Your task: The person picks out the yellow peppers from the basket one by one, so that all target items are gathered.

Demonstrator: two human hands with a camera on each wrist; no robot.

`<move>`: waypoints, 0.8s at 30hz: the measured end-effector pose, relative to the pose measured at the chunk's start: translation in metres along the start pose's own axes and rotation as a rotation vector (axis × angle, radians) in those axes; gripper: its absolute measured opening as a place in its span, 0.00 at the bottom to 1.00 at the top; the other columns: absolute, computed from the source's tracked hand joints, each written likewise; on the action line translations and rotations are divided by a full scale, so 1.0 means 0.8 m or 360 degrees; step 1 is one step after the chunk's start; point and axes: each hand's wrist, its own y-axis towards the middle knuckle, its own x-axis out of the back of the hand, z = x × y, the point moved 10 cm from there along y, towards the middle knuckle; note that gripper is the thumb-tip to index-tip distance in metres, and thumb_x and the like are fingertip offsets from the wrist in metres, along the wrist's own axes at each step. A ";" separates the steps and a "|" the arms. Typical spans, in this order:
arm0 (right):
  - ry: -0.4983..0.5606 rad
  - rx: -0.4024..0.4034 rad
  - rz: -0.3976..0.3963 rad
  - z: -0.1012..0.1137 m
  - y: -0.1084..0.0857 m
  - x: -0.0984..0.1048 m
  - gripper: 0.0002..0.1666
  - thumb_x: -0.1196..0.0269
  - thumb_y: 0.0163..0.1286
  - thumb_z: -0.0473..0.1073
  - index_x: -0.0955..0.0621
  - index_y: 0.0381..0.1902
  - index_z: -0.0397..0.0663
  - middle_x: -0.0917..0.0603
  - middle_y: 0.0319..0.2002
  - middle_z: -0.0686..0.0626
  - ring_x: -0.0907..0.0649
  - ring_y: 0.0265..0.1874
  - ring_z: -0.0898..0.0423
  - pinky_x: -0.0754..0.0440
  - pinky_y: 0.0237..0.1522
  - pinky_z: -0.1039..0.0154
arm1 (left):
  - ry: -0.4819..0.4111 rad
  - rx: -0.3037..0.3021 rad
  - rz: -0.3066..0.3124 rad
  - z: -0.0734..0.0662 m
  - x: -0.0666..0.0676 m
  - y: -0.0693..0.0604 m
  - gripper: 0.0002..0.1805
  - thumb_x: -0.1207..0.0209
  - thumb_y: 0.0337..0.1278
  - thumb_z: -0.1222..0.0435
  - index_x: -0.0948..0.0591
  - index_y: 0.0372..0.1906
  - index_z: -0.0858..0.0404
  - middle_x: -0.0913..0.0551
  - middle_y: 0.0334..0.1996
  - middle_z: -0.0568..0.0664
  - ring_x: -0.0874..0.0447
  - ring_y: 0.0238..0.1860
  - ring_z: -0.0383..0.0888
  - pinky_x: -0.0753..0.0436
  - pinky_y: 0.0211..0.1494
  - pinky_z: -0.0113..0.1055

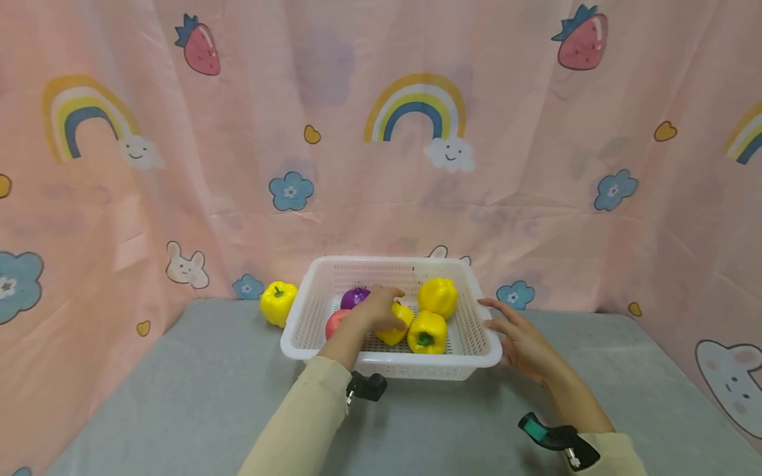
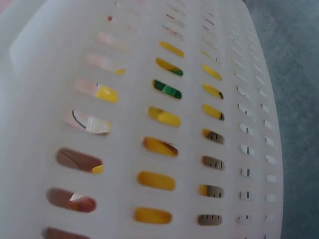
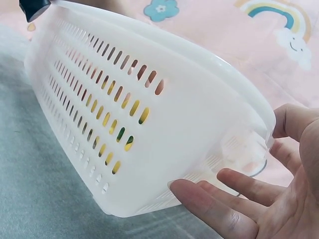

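A white perforated plastic basket [image 1: 411,360] stands on the grey table. My left hand [image 1: 378,311] reaches over its front rim, fingers and thumb curved round a yellow bell pepper [image 1: 389,334]. Two more yellow bell peppers, one at the back [image 1: 438,297] and one in front [image 1: 426,332], lie to the right of it. To the left are a shiny purple rounded thing [image 1: 354,298] and a pinkish-red round one [image 1: 335,322], both partly hidden by my left hand and arm. My right hand [image 1: 526,347] touches the basket's right end with spread fingers [image 3: 239,184], some at the rim.
Another yellow bell pepper [image 1: 278,303] sits on the table [image 1: 196,390], just outside the basket's left end. A pink printed curtain [image 1: 333,218] hangs behind the table. The left wrist view is mostly filled by the slotted basket wall [image 2: 124,119].
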 end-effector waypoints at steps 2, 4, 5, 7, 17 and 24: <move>0.0003 -0.0009 -0.0009 0.000 0.000 0.000 0.34 0.49 0.81 0.52 0.46 0.77 0.56 0.39 0.74 0.31 0.12 0.45 0.47 0.10 0.43 0.50 | -0.0013 0.0003 0.0002 0.001 0.000 0.000 0.33 0.29 0.54 0.65 0.23 0.67 0.57 0.28 0.67 0.60 0.27 0.62 0.55 0.26 0.72 0.55; 0.0002 -0.0006 -0.0011 0.000 0.000 0.000 0.34 0.50 0.81 0.51 0.46 0.77 0.56 0.39 0.74 0.31 0.12 0.45 0.47 0.10 0.43 0.50 | -0.0027 0.0009 0.0008 0.002 0.000 -0.001 0.31 0.29 0.54 0.65 0.22 0.65 0.58 0.28 0.65 0.60 0.28 0.60 0.55 0.24 0.71 0.54; 0.0002 -0.0009 -0.0013 -0.001 -0.001 0.000 0.33 0.50 0.81 0.51 0.46 0.77 0.56 0.39 0.75 0.31 0.12 0.45 0.47 0.10 0.43 0.49 | -0.0025 0.0011 0.0008 0.002 0.000 -0.001 0.31 0.29 0.54 0.65 0.22 0.65 0.58 0.29 0.66 0.60 0.28 0.60 0.55 0.24 0.71 0.55; 0.0002 -0.0009 -0.0013 -0.001 -0.001 0.001 0.33 0.50 0.81 0.51 0.46 0.77 0.56 0.39 0.75 0.32 0.12 0.45 0.47 0.10 0.43 0.49 | -0.0029 0.0027 0.0010 0.002 -0.001 -0.002 0.33 0.28 0.54 0.65 0.23 0.67 0.58 0.29 0.66 0.61 0.28 0.61 0.56 0.24 0.71 0.56; 0.0013 0.0004 -0.0005 0.001 -0.001 -0.001 0.34 0.50 0.81 0.51 0.46 0.77 0.55 0.39 0.74 0.31 0.12 0.45 0.49 0.10 0.42 0.49 | 0.0009 0.0073 -0.0001 0.005 0.002 -0.005 0.39 0.27 0.50 0.64 0.27 0.70 0.62 0.32 0.68 0.64 0.28 0.60 0.57 0.24 0.71 0.56; -0.0002 -0.0015 -0.0030 -0.001 -0.001 0.000 0.33 0.50 0.81 0.51 0.46 0.77 0.55 0.39 0.74 0.32 0.12 0.45 0.47 0.10 0.43 0.48 | 0.0013 0.0060 -0.0011 0.006 0.002 -0.004 0.38 0.27 0.49 0.63 0.26 0.68 0.63 0.29 0.64 0.62 0.27 0.57 0.55 0.23 0.69 0.54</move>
